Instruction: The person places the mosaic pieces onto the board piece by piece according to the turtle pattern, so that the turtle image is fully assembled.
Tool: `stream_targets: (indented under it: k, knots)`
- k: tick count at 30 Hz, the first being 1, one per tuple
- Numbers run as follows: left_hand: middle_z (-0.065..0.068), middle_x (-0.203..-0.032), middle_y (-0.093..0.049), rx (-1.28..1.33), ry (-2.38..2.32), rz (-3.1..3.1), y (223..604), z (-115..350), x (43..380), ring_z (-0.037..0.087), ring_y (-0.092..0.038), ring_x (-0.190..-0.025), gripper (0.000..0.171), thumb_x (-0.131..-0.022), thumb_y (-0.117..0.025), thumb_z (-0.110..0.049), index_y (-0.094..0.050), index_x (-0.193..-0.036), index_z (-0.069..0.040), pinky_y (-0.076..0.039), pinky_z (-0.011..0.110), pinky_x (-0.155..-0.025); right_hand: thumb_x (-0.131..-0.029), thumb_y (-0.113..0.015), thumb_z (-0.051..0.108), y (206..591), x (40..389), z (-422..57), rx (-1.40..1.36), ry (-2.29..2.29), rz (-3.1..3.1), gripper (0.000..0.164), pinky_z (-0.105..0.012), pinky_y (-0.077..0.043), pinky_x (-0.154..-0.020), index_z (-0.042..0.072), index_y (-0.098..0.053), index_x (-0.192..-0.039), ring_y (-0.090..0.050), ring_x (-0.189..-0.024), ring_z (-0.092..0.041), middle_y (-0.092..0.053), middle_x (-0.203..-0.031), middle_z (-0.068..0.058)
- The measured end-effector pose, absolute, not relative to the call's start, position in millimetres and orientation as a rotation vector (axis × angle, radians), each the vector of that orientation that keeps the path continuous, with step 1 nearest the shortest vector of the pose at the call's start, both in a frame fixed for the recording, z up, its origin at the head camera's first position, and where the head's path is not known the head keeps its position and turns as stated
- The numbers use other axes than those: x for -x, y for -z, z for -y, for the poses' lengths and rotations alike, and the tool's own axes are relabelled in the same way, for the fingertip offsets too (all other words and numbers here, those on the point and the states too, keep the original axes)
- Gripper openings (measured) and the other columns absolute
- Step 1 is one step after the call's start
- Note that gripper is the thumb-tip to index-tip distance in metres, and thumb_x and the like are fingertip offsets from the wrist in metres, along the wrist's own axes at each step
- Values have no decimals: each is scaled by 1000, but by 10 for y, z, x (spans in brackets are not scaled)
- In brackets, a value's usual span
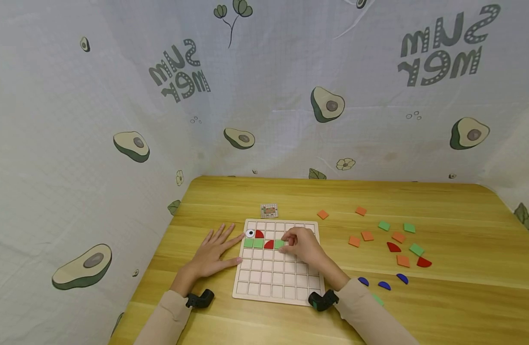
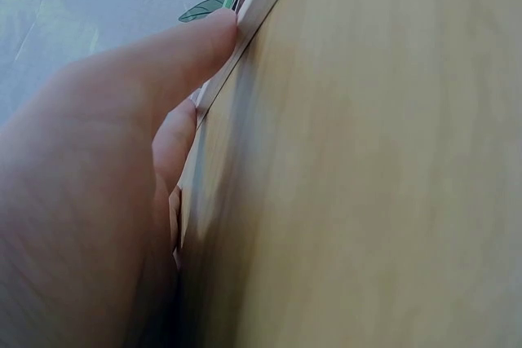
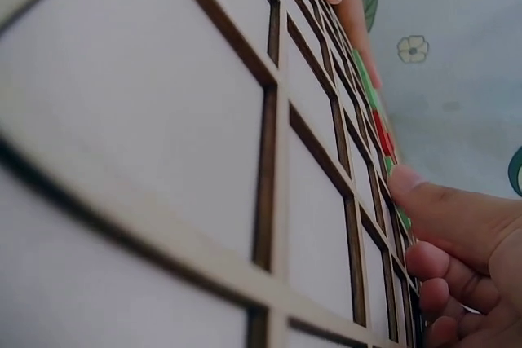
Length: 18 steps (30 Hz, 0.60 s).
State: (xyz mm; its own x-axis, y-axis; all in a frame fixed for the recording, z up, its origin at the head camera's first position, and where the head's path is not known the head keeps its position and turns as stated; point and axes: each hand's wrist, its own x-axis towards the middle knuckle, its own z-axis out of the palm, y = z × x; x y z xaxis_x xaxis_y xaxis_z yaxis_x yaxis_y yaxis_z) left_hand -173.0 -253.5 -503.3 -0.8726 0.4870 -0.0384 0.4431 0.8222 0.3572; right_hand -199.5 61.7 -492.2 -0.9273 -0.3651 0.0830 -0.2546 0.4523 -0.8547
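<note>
Touching right fingers (image 1: 287, 249): green square (image 1: 279, 244).

A person's beige-sleeved arms (image 1: 374, 314) reached forward; the bare left hand (image 1: 209, 258) lay splayed, fingers (image 1: 225, 234) straight, while the bare right hand (image 1: 304, 246) curled.

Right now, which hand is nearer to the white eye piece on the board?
Left. The left hand has a fingertip close beside the white eye piece, at the board's left edge; the right hand is farther, several squares rightward, at a green square.
</note>
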Motion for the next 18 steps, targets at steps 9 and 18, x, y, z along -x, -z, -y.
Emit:
stream_targets:
  k: [9, 18]
  knots:
    - [4, -167, -6, -723, -519, -2869, 5014, 2536, 1712, 32, 0, -152, 70, -97, -50, -61, -26, -159, -36, 3, 56, -119, -81, -83, 4, 4849, 2100, -764, 520, 1597, -2522, 19, -23, -42, -58, -4, -74, -96, -49, -66, -17, -58, -72, -1]
    - [3, -167, -7, -728, -511, -2865, 5005, 2528, 1721, 32, 0, -152, 71, -97, -49, -61, -26, -159, -35, 3, 56, -119, -85, -80, 8, 4742, 2262, -1083, 474, 1569, -2598, 25, -24, -41, -58, -5, -73, -105, -49, -70, -20, -60, -76, -4]
